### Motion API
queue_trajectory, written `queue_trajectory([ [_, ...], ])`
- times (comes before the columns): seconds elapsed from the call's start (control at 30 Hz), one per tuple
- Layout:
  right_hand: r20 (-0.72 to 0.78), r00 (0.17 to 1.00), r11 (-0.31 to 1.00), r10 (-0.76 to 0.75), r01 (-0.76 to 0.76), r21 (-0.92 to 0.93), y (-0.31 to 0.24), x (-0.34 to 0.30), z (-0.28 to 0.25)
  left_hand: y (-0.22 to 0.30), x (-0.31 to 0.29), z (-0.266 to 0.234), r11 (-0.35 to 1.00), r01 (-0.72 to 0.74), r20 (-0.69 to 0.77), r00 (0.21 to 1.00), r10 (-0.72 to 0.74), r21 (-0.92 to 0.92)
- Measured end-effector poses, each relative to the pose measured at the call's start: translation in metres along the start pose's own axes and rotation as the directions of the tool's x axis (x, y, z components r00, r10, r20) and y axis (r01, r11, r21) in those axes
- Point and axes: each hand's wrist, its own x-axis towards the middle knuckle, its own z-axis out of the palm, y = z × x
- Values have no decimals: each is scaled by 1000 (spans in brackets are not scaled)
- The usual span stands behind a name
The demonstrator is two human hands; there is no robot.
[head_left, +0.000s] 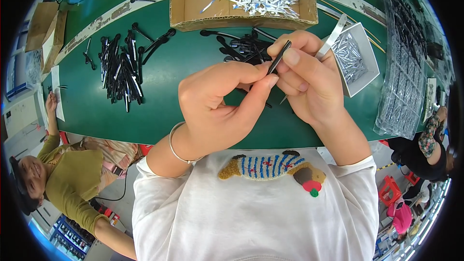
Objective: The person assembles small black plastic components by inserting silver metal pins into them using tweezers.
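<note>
Between the fingertips of both hands is a slim black strip-like part (279, 59), held at a slant above the table. My left hand (217, 99) pinches its lower end with thumb and forefinger. My right hand (314, 70) closes on the upper end with thumb and forefinger. A pair of metal tweezers (332, 36) is also tucked in the right hand, its tip poking out below the palm. Just behind the hands lies a pile of black parts with rounded ends (241, 48), partly hidden. A bigger heap of similar black parts (121, 70) lies to the left.
A cardboard box (241, 21) of white and blue slips stands at the far side. Right of my hands is a white box (369, 70) of small silver pieces. Stacked clear plastic trays (398, 82) line the right edge. A person (72, 164) sits at the left.
</note>
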Motion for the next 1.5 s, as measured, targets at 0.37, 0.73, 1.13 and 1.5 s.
queue_trajectory([
  [0.37,81,993,995,84,-88,53,-7,1,-7,5,0,0,982,-57,54,997,48,180],
  [0.73,65,996,997,-61,58,47,-2,-1,-6,2,-2,1,998,22,42,999,-25,62],
  [1.13,136,931,796,-339,361,-485,11,1,-10,1,8,-10,934,291,162,952,-261,-206],
  [1.5,23,950,743,-310,257,-618,-29,-15,-9,-4,7,-20,928,207,174,972,-159,-311],
])
